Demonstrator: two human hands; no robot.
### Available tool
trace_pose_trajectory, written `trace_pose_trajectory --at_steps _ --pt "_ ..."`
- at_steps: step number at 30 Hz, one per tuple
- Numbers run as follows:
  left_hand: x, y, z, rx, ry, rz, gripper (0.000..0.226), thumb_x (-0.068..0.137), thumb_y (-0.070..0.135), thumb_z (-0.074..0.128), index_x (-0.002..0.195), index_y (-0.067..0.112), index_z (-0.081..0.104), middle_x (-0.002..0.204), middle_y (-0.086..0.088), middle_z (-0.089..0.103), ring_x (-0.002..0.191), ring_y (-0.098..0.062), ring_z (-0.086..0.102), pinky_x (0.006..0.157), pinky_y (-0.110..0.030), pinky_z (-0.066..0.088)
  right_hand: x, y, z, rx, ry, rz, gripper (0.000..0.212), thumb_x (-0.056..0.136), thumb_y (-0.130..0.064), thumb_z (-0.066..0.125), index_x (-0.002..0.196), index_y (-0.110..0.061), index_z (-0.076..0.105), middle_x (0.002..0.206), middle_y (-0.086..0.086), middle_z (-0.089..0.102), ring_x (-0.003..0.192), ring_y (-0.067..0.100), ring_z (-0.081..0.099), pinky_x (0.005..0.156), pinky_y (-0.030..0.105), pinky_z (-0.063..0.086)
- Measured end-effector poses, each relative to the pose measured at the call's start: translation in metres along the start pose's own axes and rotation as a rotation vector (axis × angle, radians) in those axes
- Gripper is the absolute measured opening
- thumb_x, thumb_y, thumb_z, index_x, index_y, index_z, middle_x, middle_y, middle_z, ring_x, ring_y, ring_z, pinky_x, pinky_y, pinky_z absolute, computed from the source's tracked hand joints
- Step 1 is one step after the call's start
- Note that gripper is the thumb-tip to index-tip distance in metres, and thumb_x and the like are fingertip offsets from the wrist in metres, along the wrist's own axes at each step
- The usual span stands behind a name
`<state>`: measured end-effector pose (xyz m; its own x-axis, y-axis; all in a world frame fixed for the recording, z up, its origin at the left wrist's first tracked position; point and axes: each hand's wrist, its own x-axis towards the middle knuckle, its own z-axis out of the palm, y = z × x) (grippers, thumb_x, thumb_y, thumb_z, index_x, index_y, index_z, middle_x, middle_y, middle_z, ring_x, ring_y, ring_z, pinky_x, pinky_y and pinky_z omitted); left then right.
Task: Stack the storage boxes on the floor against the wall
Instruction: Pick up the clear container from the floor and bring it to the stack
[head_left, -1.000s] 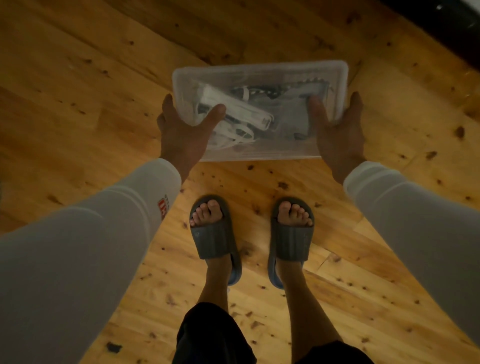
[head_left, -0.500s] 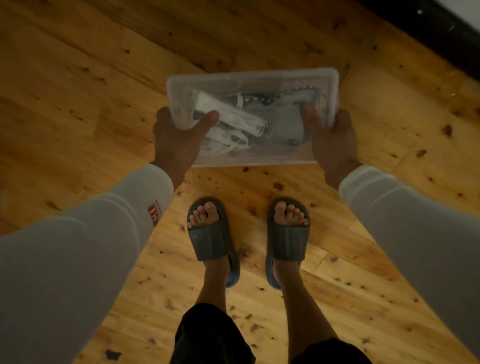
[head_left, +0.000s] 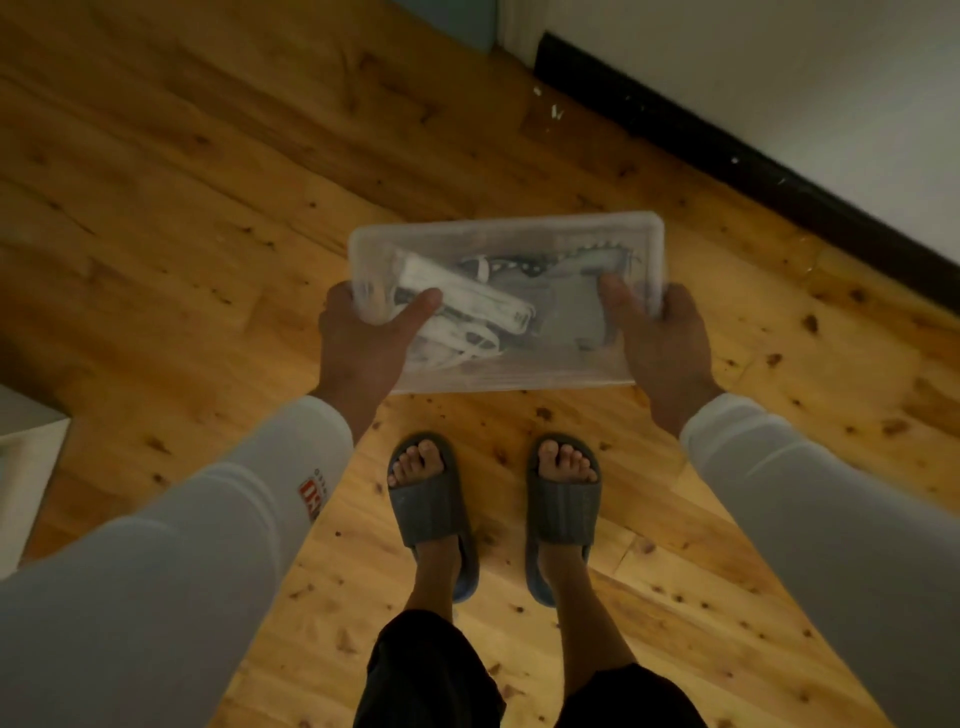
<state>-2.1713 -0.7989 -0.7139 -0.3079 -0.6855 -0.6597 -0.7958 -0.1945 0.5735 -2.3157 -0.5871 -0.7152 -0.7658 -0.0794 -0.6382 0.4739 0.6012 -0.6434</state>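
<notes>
I hold a clear plastic storage box with a lid above the wooden floor, in front of my feet. White cables and grey items show through its lid. My left hand grips its left end with the thumb lying on the lid. My right hand grips the right end the same way. The white wall with a black skirting board runs diagonally at the upper right, a short way beyond the box.
My feet in grey slippers stand on the pine floor just below the box. A pale box-like object sits at the left edge. A doorway or grey panel shows at the top.
The view has tilted up, so the wall and skirting now show at the upper right. Both hands closed tighter around the ends of the box, which stays held in front of me.
</notes>
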Motion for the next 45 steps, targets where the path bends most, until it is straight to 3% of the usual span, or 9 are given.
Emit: trace_pose_trajectory --at_steps 4,11,17,19,24,27,31,38,45 --pt "-0.028 0.022 -0.019 -0.038 -0.002 -0.023 0.107 0.047 0.075 0.072 0.134 0.022 0.041 0.126 -0.001 0.051 0.108 -0.022 0.055 0.082 -0.036 0.051 -0.023 -0.025 -0.016 -0.019 0.003 -0.013 0.045 0.077 -0.064 0.062 0.096 -0.024 0.055 0.084 -0.01 0.058 0.072 0.008 0.056 0.051 0.024 0.038" --pt "-0.08 0.068 -0.056 -0.041 -0.014 -0.025 0.09 0.065 0.061 0.077 0.137 0.02 0.04 0.125 0.0 0.05 0.106 -0.021 0.053 0.077 -0.03 0.045 -0.079 -0.07 -0.049 -0.024 0.056 -0.004 0.038 0.07 -0.071 0.062 0.082 -0.036 0.053 0.08 -0.016 0.06 0.068 -0.001 0.056 0.043 0.012 0.037" --pt "-0.135 0.121 -0.098 -0.086 -0.05 0.009 0.072 0.071 0.052 0.078 0.127 0.022 0.044 0.108 0.005 0.055 0.092 -0.015 0.058 0.061 -0.021 0.043 -0.135 -0.12 -0.086 -0.006 0.098 -0.039 0.054 0.067 -0.075 0.06 0.1 -0.031 0.057 0.082 -0.016 0.06 0.069 0.001 0.057 0.043 0.013 0.039" --pt "-0.15 0.137 -0.11 -0.09 -0.063 0.029 0.069 0.071 0.052 0.078 0.124 0.023 0.045 0.114 0.002 0.055 0.1 -0.02 0.058 0.064 -0.025 0.046 -0.151 -0.138 -0.099 0.003 0.105 -0.058 0.053 0.07 -0.073 0.061 0.101 -0.03 0.057 0.081 -0.017 0.059 0.068 0.0 0.056 0.037 0.008 0.036" --pt "-0.2 0.183 -0.145 -0.044 -0.093 0.056 0.092 0.069 0.06 0.075 0.143 0.021 0.036 0.137 -0.006 0.046 0.116 -0.029 0.053 0.09 -0.044 0.05 -0.199 -0.18 -0.134 0.024 0.108 -0.094 0.06 0.065 -0.077 0.059 0.103 -0.03 0.059 0.087 -0.013 0.063 0.074 0.007 0.06 0.049 0.021 0.041" --pt "-0.238 0.218 -0.167 -0.066 -0.116 0.099 0.088 0.071 0.057 0.076 0.142 0.021 0.039 0.138 -0.006 0.048 0.114 -0.027 0.054 0.089 -0.041 0.05 -0.236 -0.211 -0.161 0.04 0.152 -0.13 0.05 0.064 -0.077 0.06 0.088 -0.034 0.06 0.082 -0.015 0.064 0.067 0.002 0.06 0.045 0.017 0.041" --pt "-0.284 0.266 -0.193 -0.08 -0.174 0.195 0.076 0.074 0.05 0.077 0.138 0.022 0.046 0.135 -0.002 0.054 0.109 -0.021 0.057 0.082 -0.033 0.049 -0.28 -0.241 -0.197 0.061 0.209 -0.147 0.067 0.06 -0.083 0.059 0.097 -0.027 0.061 0.085 -0.01 0.066 0.072 0.01 0.062 0.053 0.027 0.045" --pt "-0.334 0.344 -0.219 0.044 -0.253 0.32 0.078 0.073 0.048 0.077 0.138 0.022 0.046 0.134 -0.004 0.057 0.115 -0.028 0.058 0.096 -0.049 0.05 -0.343 -0.273 -0.244 0.127 0.3 -0.133 0.073 0.054 -0.09 0.056 0.092 -0.028 0.06 0.085 -0.007 0.067 0.073 0.014 0.065 0.048 0.028 0.051" --pt "-0.372 0.386 -0.197 0.154 -0.394 0.416 0.083 0.077 0.047 0.075 0.144 0.016 0.036 0.144 -0.009 0.048 0.124 -0.032 0.051 0.101 -0.046 0.045 -0.394 -0.269 -0.291 0.17 0.479 -0.115 0.074 0.062 -0.087 0.054 0.103 -0.025 0.057 0.09 -0.007 0.065 0.077 0.015 0.064 0.058 0.033 0.057"
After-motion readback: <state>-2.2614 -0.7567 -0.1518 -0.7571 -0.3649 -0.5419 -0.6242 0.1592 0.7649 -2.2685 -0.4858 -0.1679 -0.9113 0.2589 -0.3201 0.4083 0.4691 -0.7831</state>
